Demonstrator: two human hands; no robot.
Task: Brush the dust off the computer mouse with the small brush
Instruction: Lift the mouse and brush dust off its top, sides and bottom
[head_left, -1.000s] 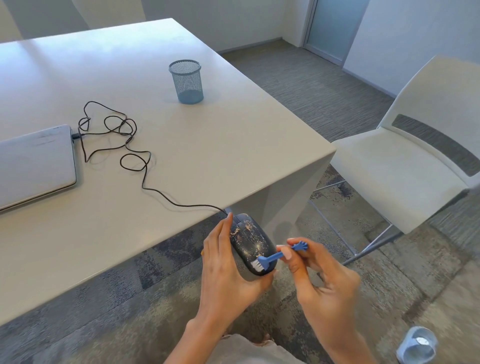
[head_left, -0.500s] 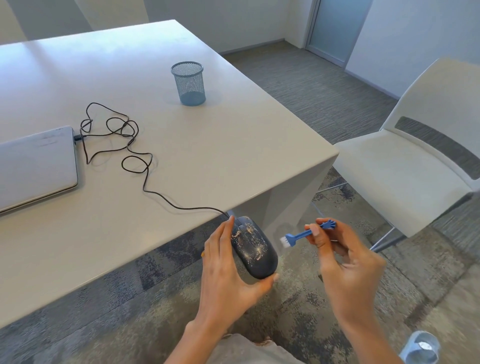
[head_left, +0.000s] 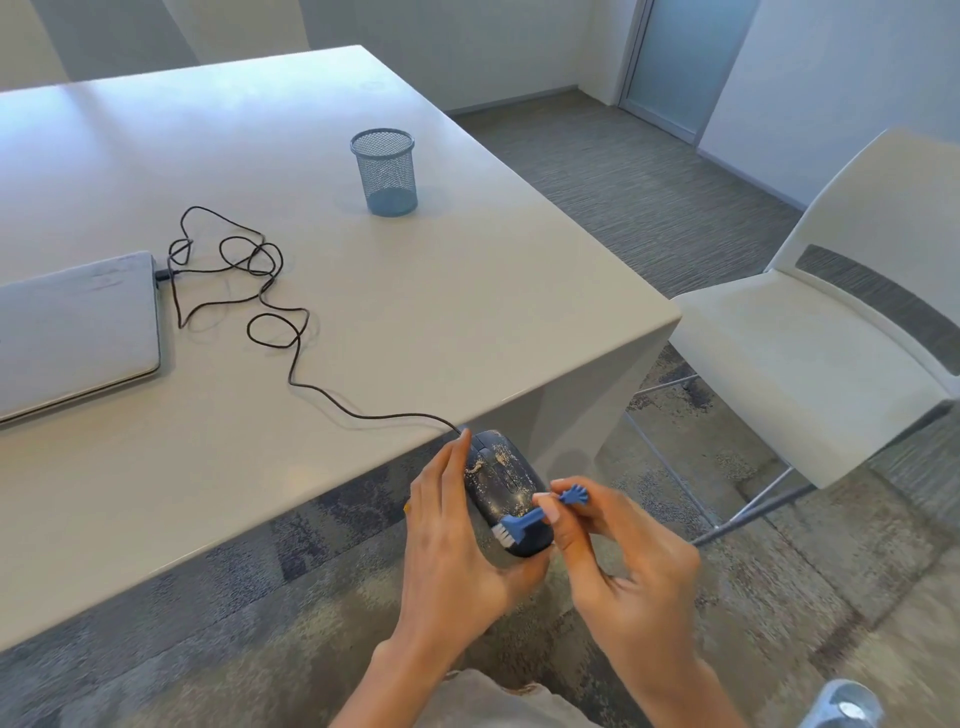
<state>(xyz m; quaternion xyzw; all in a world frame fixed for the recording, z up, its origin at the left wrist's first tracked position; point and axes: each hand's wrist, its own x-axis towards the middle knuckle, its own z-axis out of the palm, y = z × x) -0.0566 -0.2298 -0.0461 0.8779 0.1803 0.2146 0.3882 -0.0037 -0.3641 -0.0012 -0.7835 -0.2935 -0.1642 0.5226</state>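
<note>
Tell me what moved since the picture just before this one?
The right hand swung the little blue brush back from the air to the mouse, so its white bristles now sit on the mouse's near end. Nothing was picked up or let go. The left hand keeps holding the mouse off the table edge, with dust on it as before. The cable, laptop and mesh cup stayed put.

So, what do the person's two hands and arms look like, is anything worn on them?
Both the left hand and the right hand are bare, without gloves, rings or a watch. The forearms are bare too; no sleeves show. The fingers have short, pale nails.
</note>
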